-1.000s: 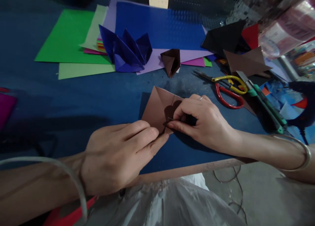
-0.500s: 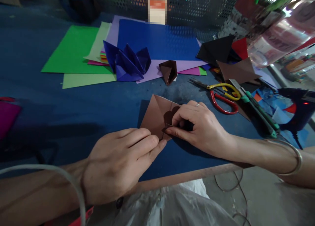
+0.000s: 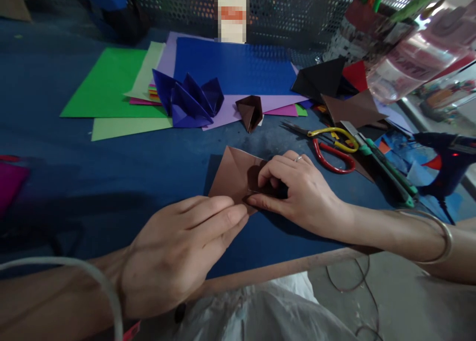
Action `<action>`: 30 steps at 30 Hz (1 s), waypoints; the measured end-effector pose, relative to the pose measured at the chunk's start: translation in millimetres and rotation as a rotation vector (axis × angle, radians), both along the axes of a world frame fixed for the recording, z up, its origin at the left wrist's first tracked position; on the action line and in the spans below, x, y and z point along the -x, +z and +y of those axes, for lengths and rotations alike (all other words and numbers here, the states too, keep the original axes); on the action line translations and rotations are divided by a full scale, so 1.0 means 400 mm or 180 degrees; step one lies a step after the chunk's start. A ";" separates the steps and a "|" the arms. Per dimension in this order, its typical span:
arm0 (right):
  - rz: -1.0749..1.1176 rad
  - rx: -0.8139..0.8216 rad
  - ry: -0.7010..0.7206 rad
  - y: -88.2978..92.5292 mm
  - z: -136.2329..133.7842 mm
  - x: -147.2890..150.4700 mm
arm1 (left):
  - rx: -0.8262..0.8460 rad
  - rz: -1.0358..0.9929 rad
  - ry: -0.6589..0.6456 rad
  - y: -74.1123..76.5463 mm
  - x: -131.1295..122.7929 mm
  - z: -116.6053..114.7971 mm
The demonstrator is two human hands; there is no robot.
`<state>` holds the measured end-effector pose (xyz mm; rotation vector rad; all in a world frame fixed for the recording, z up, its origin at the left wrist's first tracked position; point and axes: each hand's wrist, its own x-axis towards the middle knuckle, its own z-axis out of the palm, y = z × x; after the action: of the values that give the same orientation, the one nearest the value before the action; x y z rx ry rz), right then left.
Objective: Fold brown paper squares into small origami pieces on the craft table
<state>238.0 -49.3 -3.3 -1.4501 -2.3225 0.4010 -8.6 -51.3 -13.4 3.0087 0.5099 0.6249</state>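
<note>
A sheet of brown paper (image 3: 230,175) with crease lines lies on the blue tabletop in front of me. My left hand (image 3: 182,247) rests with its fingers stretched out together across the lower left edge of the sheet, pressing on it. From the right, my right hand (image 3: 301,187) pinches a folded flap of the same paper between thumb and fingers, its fingertips close to the left fingertips. Part of the fold is hidden beneath the right hand. Beyond the sheet sit a small folded brown paper piece (image 3: 250,112) and a folded dark blue paper shape (image 3: 188,103).
Behind lie green paper (image 3: 104,85) and blue paper (image 3: 234,66). To the right are scissors (image 3: 334,150), a cutter knife (image 3: 383,165), a glue gun (image 3: 444,162), brown paper scraps (image 3: 353,108) and a clear plastic bottle (image 3: 409,66). Magenta paper (image 3: 11,185) lies at far left.
The left fingers have slid slightly right along the paper's lower edge. The right hand's flap now lies lower against the sheet. The whole view has shifted a little.
</note>
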 end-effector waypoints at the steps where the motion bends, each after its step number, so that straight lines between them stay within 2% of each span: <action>1: -0.0007 -0.0001 0.0004 0.000 0.000 0.000 | 0.0068 0.0033 -0.0061 -0.002 0.006 0.000; 6: -0.0005 -0.0030 -0.0001 -0.002 0.000 0.000 | 0.0121 0.0174 -0.0219 -0.008 0.022 0.002; 22: 0.0108 0.0053 0.0056 0.003 -0.005 0.000 | 0.0038 0.0102 0.0035 -0.020 0.024 -0.019; 30: 0.0153 0.0119 0.0163 0.002 -0.001 -0.016 | -0.0222 0.0174 -0.0044 -0.019 0.023 -0.012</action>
<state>244.2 -49.6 -2.4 -1.3846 -2.3297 0.4905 -17.6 -56.3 -20.9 3.0998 0.4791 0.5728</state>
